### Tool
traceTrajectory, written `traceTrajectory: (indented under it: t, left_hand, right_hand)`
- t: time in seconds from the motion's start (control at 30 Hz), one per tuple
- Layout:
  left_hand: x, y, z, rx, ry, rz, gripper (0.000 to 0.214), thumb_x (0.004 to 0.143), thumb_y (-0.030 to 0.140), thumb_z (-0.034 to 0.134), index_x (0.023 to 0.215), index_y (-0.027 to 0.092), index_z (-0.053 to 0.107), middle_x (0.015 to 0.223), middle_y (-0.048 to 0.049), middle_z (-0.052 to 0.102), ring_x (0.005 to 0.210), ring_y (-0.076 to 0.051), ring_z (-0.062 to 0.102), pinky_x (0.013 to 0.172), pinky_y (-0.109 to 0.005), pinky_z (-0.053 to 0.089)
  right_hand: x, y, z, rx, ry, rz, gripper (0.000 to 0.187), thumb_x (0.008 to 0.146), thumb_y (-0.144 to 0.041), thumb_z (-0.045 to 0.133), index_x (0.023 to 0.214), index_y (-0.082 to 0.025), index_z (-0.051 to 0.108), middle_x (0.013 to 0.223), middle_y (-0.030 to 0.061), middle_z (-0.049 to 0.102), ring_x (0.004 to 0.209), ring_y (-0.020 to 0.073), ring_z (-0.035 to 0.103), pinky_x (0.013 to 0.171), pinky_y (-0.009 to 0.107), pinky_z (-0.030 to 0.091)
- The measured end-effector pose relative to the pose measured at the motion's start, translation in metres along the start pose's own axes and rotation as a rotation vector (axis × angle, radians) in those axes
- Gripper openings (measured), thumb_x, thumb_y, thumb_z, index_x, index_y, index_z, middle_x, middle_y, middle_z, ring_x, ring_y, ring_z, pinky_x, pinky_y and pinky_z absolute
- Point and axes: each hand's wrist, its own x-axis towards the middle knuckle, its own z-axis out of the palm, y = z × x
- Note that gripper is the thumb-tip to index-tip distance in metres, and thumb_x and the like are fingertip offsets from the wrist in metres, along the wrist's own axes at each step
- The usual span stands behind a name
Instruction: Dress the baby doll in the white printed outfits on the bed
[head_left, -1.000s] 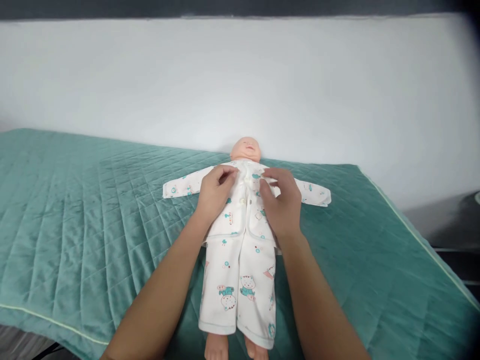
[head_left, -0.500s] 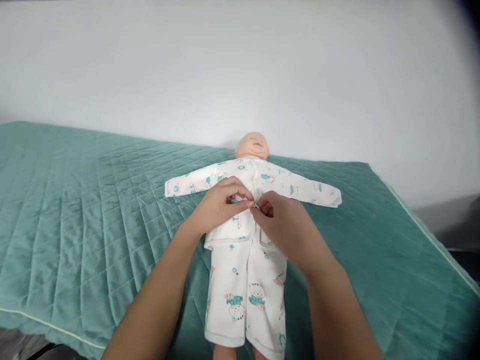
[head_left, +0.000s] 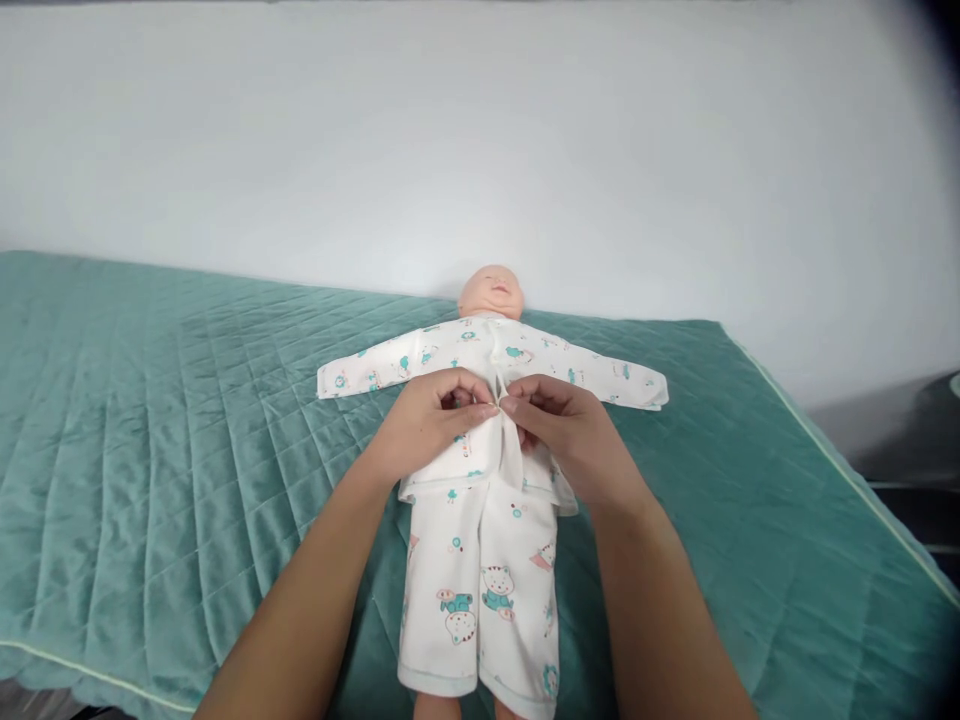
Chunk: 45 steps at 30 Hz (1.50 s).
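A baby doll lies on its back, head away from me, its arms spread inside long sleeves. It wears a white printed jacket and matching trousers. My left hand pinches one front edge of the jacket between thumb and fingers. Facing it, my right hand pinches the opposite front edge, and the fingertips of both hands nearly meet. Below them the front edges hang a little apart. Any fastener between my fingers is too small to make out.
A green quilted cover with a pale piped edge lies under the doll. Behind the doll's head rises a plain white wall. Dark objects stand beyond the cover's right edge.
My right hand has turned so its thumb presses from above, and the jacket's front edge on that side is now lifted and folded outward. The whole view has shifted slightly.
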Motion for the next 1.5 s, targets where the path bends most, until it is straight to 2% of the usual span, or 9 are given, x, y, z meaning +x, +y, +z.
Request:
traceTrajectory:
  t: [0.1,0.2,0.37,0.57,0.87,1.13,1.37,1.5]
  left_hand:
    - [0.000,-0.002,0.002,-0.212,0.000,-0.081,0.022,0.081,0.039,0.077,0.087,0.019,0.069,0.068,0.0015,0.061,0.058,-0.010,0.050,0.056,-0.025,0.040]
    - [0.001,-0.003,0.004,-0.294,-0.015,-0.130,0.023,0.078,0.038,0.080,0.084,0.018,0.070,0.068,0.0000,0.065,0.060,-0.011,0.057,0.057,-0.025,0.046]
    - [0.002,-0.002,0.002,-0.295,-0.024,-0.137,0.018,0.080,0.033,0.079,0.085,0.018,0.072,0.070,-0.0007,0.069,0.063,-0.011,0.063,0.062,-0.024,0.052]
    - [0.002,-0.002,-0.004,-0.276,-0.075,-0.143,0.017,0.082,0.032,0.077,0.090,0.018,0.073,0.070,-0.0007,0.069,0.059,-0.009,0.061,0.054,-0.021,0.046]
    - [0.002,-0.001,0.000,-0.336,-0.046,-0.099,0.019,0.079,0.028,0.080,0.085,0.017,0.065,0.067,0.0006,0.068,0.062,-0.010,0.064,0.056,-0.021,0.049]
    - [0.002,-0.005,-0.001,-0.354,-0.069,-0.066,0.018,0.081,0.025,0.078,0.088,0.016,0.065,0.069,0.0005,0.067,0.063,-0.009,0.064,0.057,-0.019,0.050]
    - [0.002,-0.004,0.001,-0.371,-0.064,-0.074,0.019,0.081,0.024,0.078,0.092,0.016,0.065,0.073,0.0013,0.066,0.064,-0.008,0.064,0.057,-0.019,0.050]
    - [0.002,-0.005,0.002,-0.364,-0.046,-0.074,0.022,0.081,0.026,0.078,0.093,0.016,0.063,0.074,0.0017,0.066,0.062,-0.008,0.064,0.057,-0.019,0.051]
  right_hand:
    - [0.003,0.004,-0.005,0.084,-0.021,0.006,0.025,0.076,-0.044,0.081,0.082,-0.021,0.071,0.063,-0.0027,0.061,0.053,0.0103,0.052,0.054,0.026,0.043]
    - [0.004,0.008,-0.008,0.113,-0.041,0.008,0.024,0.077,-0.044,0.081,0.084,-0.022,0.074,0.063,-0.0021,0.063,0.054,0.0107,0.054,0.055,0.026,0.045]
    - [0.005,0.008,-0.008,0.113,-0.043,0.018,0.025,0.074,-0.043,0.084,0.083,-0.021,0.075,0.060,-0.0022,0.062,0.054,0.0111,0.055,0.055,0.026,0.047]
    - [0.007,0.012,-0.009,0.141,-0.060,0.021,0.023,0.073,-0.037,0.086,0.087,-0.022,0.076,0.067,-0.0022,0.065,0.057,0.0098,0.057,0.057,0.024,0.049]
    - [0.008,0.011,-0.009,0.160,-0.048,0.038,0.023,0.069,-0.034,0.088,0.085,-0.022,0.076,0.065,-0.0023,0.066,0.056,0.0091,0.058,0.056,0.024,0.051]
    - [0.007,0.011,-0.010,0.167,-0.055,0.038,0.018,0.072,-0.027,0.086,0.087,-0.021,0.077,0.064,-0.0022,0.067,0.054,0.0069,0.057,0.055,0.019,0.050]
    - [0.007,0.009,-0.010,0.134,-0.061,0.027,0.022,0.070,-0.024,0.087,0.089,-0.020,0.077,0.077,-0.0011,0.071,0.060,0.0076,0.063,0.057,0.019,0.052]
    - [0.004,0.004,-0.008,0.079,-0.103,0.015,0.025,0.075,-0.028,0.085,0.097,-0.020,0.075,0.069,-0.0023,0.069,0.059,0.0078,0.061,0.058,0.020,0.051]
